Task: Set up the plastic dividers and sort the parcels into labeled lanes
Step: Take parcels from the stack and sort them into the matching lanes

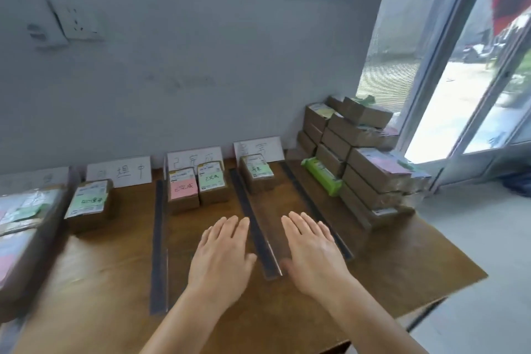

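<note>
While both hands hover flat over the table, sorting looks early, with most parcels left in the stack.

With 3 plastic dividers standing, namely the left divider, the middle divider and the right divider, the lanes look set, each headed by a label card against the wall. The left hand and right hand are spread, fingers straight, holding nothing, either side of the middle divider's near end; whether the palms touch the table I cannot tell. 1 parcel sits in the left lane, 2 parcels in the middle lane, 1 box in the next. The unsorted stack stands at the right, beyond the right divider. Next, I judge, the right hand must reach there, take a top box, read its coloured note and match it to a card.
</note>
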{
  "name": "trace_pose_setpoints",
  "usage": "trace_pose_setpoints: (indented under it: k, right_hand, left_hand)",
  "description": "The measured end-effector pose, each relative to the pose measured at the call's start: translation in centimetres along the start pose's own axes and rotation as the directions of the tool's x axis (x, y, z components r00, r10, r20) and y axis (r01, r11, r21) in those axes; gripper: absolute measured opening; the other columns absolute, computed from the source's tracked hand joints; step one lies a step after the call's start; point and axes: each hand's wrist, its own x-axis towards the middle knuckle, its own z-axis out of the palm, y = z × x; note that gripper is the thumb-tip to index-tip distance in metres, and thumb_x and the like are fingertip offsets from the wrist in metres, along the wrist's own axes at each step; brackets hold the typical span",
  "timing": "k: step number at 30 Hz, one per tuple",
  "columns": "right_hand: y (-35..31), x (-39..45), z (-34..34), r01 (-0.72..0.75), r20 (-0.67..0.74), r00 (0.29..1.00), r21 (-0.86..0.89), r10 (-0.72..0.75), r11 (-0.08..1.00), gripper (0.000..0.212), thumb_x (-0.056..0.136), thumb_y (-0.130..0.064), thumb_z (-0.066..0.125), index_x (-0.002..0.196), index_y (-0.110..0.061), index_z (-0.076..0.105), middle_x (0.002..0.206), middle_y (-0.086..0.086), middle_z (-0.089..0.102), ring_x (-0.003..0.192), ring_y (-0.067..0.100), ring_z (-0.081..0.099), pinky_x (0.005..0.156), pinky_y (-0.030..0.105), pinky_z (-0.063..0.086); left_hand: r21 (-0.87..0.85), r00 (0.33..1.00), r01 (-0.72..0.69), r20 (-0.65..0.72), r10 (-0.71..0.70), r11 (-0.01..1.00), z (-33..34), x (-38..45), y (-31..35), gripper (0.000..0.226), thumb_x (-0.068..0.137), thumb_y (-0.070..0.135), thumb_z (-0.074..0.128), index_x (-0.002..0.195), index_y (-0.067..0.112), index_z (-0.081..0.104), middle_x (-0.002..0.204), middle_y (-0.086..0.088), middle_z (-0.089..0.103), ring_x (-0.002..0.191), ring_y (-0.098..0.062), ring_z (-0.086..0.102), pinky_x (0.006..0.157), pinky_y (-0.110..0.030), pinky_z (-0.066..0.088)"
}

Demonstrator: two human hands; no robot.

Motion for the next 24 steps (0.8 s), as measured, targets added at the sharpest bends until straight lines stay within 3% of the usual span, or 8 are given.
trace_pose_setpoints:
  k: [13,18,24]
  right_hand:
    - [15.2,-5.2,-6.2,-0.259,-0.079,0.96,0.103,0.268,0.96,0.075,0.092,-0.041,0.056,0.152,-0.029,0.012,0.159,-0.009,0.011,0.147,0.012,0.003,0.119,0.035,0.004]
    - [19.7,-3.3,-7.6,-0.327,-0.128,0.93,0.14,0.344,0.935,0.074,0.089,-0.05,0.056,0.15,-0.03,0.018,0.157,-0.01,0.019,0.145,0.013,0.014,0.118,0.034,0.013]
    - [24.0,0.9,-9.4,-0.37,-0.159,0.902,0.198,0.402,0.908,0.072,0.087,-0.047,0.059,0.148,-0.028,0.026,0.154,-0.008,0.028,0.141,0.015,0.025,0.115,0.039,0.024]
  left_hand:
    - [-0.128,0.964,-0.264,-0.024,0.264,0.956,3.3,4.8,15.1,0.064,0.094,0.046,0.048,0.149,0.026,0.022,0.151,0.008,0.031,0.139,-0.009,0.025,0.114,-0.026,0.021]
    - [-0.243,0.958,-0.283,-0.03,0.284,0.928,5.1,9.9,18.1,0.064,0.093,0.047,0.05,0.149,0.027,0.025,0.149,0.01,0.035,0.137,-0.009,0.029,0.109,-0.022,0.025]
    - [-0.352,0.965,-0.242,0.014,0.263,0.904,6.9,16.4,20.7,0.068,0.092,0.048,0.051,0.149,0.027,0.022,0.15,0.006,0.035,0.136,-0.013,0.031,0.104,-0.027,0.034]
